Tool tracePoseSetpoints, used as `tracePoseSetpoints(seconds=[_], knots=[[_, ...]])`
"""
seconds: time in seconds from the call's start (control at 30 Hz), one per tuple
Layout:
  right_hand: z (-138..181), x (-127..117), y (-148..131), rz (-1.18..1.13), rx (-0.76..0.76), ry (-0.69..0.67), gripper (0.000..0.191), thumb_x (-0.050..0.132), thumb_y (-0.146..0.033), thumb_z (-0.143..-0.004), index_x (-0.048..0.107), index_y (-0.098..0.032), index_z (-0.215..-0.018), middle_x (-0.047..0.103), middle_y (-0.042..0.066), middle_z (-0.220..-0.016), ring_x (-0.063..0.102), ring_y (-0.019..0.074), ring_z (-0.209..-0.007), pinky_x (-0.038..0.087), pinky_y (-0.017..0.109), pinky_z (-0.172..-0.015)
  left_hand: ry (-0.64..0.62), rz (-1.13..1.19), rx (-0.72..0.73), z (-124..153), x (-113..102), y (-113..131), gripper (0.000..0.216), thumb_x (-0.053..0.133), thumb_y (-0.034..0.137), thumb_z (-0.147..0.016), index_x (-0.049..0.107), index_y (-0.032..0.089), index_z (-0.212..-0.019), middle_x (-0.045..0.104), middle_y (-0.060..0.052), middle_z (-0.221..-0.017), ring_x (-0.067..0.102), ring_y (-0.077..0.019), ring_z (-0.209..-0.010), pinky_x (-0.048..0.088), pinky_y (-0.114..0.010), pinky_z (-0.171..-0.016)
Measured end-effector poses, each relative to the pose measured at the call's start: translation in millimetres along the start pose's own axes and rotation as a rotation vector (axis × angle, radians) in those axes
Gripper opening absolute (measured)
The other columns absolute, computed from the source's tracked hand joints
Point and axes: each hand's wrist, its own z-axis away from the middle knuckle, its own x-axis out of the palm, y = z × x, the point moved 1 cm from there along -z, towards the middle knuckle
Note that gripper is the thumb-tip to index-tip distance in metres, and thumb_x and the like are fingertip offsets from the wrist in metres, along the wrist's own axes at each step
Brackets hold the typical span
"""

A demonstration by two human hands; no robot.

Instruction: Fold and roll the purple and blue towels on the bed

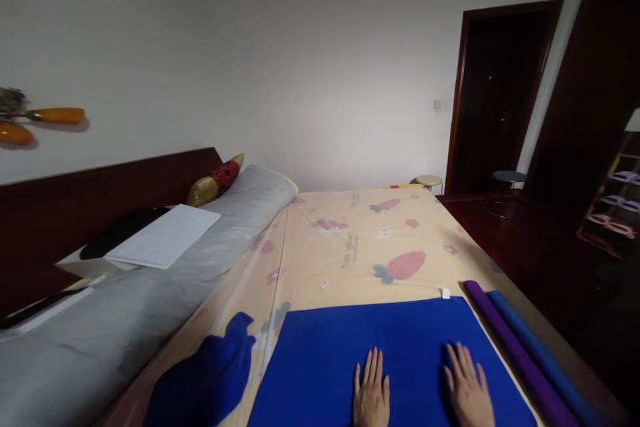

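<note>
Blue rectangular cloth (350, 340) lies flat; left hand (371, 392) & right hand (468, 390) pressed on it, fingers flat, released. Rolled purple mat (515, 350) just beside right edge.

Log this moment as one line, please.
left hand flat on blue cloth | right hand flat on same cloth | purple roll, blue roll right of cloth | crumpled blue fabric left

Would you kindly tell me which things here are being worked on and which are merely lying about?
In hand:
left hand and right hand, flat on the blue cloth

Lying about:
crumpled blue cloth
purple roll
blue roll
white board
red-and-gold cushion
</note>
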Motion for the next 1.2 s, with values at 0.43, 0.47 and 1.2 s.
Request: tracePoseSetpoints(seconds=[0.43, 0.47, 1.2], knots=[[17, 34, -129, -0.289, -0.343, -0.349, 0.048, 0.028, -0.041, -0.098, 0.026, -0.035, -0.145, 0.026, -0.002, -0.153, 0.029, 0.0239, -0.141, 0.032, 0.050, -0.114, 0.012, -0.047, 0.008, -2, 18, -11, 0.053, 0.033, 0.046, -0.097, 0.012, 0.037, -0.144, 0.028, 0.007, -0.154, 0.033, -0.0222, -0.141, 0.029, -0.048, -0.117], [17, 33, -129, -0.285, -0.343, -0.347, 0.048, 0.028, -0.042, -0.098, 0.025, -0.035, -0.145, 0.025, -0.002, -0.153, 0.029, 0.0237, -0.141, 0.031, 0.050, -0.115, 0.020, -0.062, 0.010, -2, 18, -11, 0.053, 0.033, 0.046, -0.097, 0.011, 0.037, -0.144, 0.027, 0.008, -0.154, 0.034, -0.0221, -0.141, 0.029, -0.048, -0.117], [10, 1, 56, 0.042, -0.001, -0.066, 0.062, 0.027, -0.055, -0.089, 0.044, -0.026, -0.141, 0.033, 0.003, -0.153, 0.026, 0.0258, -0.143, 0.022, 0.053, -0.115, -0.089, -0.241, -0.463, 62, -85, -174, 0.056, 0.020, 0.049, -0.095, 0.016, 0.033, -0.149, 0.019, 0.005, -0.157, 0.020, -0.0182, -0.145, 0.022, -0.050, -0.116]])
